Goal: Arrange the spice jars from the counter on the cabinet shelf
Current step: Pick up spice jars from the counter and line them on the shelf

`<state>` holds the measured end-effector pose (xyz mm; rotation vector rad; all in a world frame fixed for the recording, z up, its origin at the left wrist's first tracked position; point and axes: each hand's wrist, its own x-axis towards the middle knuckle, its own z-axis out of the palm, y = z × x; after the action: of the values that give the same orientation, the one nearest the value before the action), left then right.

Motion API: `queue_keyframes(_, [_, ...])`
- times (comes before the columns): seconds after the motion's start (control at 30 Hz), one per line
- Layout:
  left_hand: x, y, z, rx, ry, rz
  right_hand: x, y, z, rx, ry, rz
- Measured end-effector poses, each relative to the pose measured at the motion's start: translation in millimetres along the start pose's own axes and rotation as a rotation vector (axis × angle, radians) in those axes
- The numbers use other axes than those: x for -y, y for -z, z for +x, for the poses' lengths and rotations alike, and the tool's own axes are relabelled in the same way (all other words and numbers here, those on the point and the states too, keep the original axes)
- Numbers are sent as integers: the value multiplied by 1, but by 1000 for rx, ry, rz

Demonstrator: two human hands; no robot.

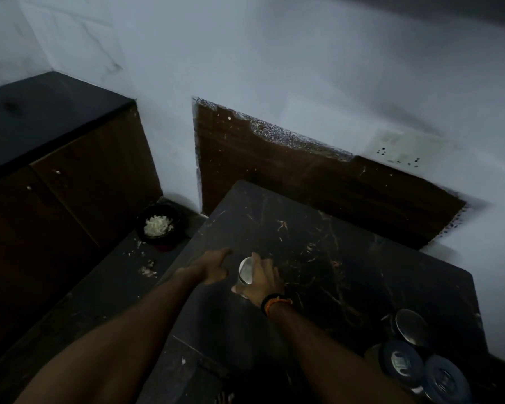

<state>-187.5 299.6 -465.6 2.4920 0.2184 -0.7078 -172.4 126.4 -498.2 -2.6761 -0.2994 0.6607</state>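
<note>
A small spice jar [245, 271] with a shiny metal lid stands on the dark marble counter [347, 258], near its left front part. The right hand [261, 282] holds it, its grip curled around the side of the jar, thumb toward the person. The left hand [209, 268] is just beside the jar, fingers straight and relaxed, holding nothing. Three more jars [420, 360] with round lids stand together at the right front corner of the counter. On the floor to the left is a dark bowl [158, 225] with something pale inside.
</note>
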Motion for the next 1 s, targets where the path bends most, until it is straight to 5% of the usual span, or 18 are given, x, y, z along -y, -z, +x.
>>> queue_keyframes(0.37, [6, -3, 1, -11, 10, -215, -33, 15, 3, -90, 25, 226])
queue_keyframes(0.6, [-29, -24, 3, -45, 25, -604, -67, 83, -4, -201, 90, 414])
queue_keyframes(0.77, [-90, -27, 7, 85, 111, -980, -85, 155, -24, -261, 180, 624])
queue_keyframes(1.0, [-180, -7, -1, 406, 2, -1538, -99, 241, -53, -434, 366, 844])
